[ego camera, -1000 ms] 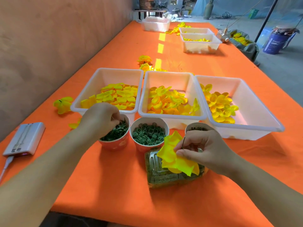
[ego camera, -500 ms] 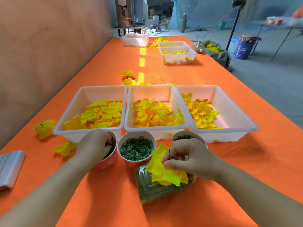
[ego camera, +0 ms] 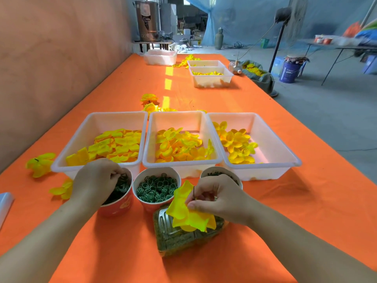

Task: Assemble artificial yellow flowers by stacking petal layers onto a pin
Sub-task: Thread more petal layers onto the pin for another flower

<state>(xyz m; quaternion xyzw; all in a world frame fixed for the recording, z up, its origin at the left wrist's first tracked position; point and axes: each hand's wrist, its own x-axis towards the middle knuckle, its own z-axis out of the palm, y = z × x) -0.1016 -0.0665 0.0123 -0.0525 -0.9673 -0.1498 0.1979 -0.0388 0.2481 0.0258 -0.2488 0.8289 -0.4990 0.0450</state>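
Right hand [ego camera: 216, 199] pinches pin [ego camera: 193, 193] with yellow petals [ego camera: 189, 218] just right of ring cup [ego camera: 157, 169]. Left hand [ego camera: 95, 180] dips into red cup [ego camera: 118, 207] left of it, grasp unclear.

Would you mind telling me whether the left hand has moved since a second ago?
No. The left hand still has its fingers in the leftmost cup, in front of the left tray; only the camera's view has shifted.
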